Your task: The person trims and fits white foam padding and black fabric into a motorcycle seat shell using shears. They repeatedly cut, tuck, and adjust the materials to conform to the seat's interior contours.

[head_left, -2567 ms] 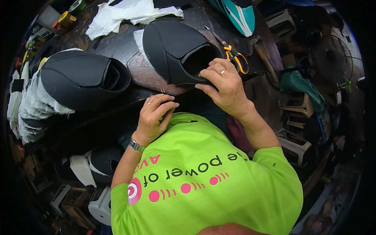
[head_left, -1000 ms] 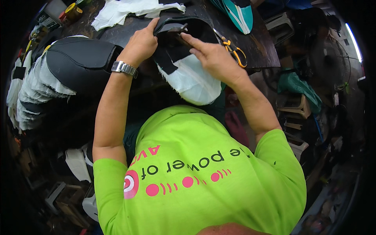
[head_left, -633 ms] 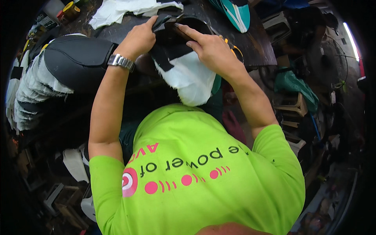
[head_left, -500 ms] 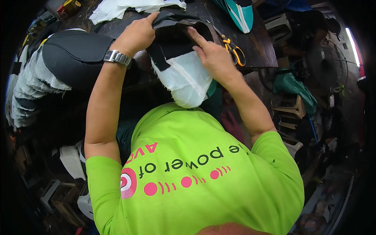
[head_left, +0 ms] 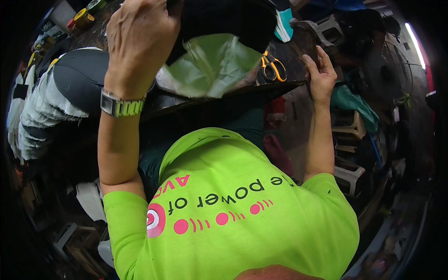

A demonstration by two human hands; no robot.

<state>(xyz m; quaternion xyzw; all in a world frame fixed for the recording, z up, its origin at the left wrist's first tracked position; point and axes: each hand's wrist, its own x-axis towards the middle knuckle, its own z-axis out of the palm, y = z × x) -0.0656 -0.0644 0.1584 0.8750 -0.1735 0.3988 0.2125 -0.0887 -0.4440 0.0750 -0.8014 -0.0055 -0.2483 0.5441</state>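
Raised high and close to the camera, a black shoe upper (head_left: 219,18) with a pale, green-tinted lining (head_left: 212,63) hangs from my left hand (head_left: 140,46). The fingers are closed at its left edge, and the fingertips are cut off by the frame's top. My right hand (head_left: 323,77) is out at the right end of the dark table, its fingers closed round what looks like a hammer (head_left: 308,39), with a curved grey head and a brown handle. Between the upper and that hand, orange-handled scissors (head_left: 273,67) lie on the table.
Several black uppers with frayed white fabric (head_left: 77,77) are stacked at the left. A teal piece with a white stripe (head_left: 283,25) lies at the far right of the table. Tins (head_left: 83,18) stand far left. Stools (head_left: 347,175) and a fan (head_left: 389,70) are on the right.
My left hand has lifted the upper up and toward the camera. My right hand has let go of it and moved right to the hammer.
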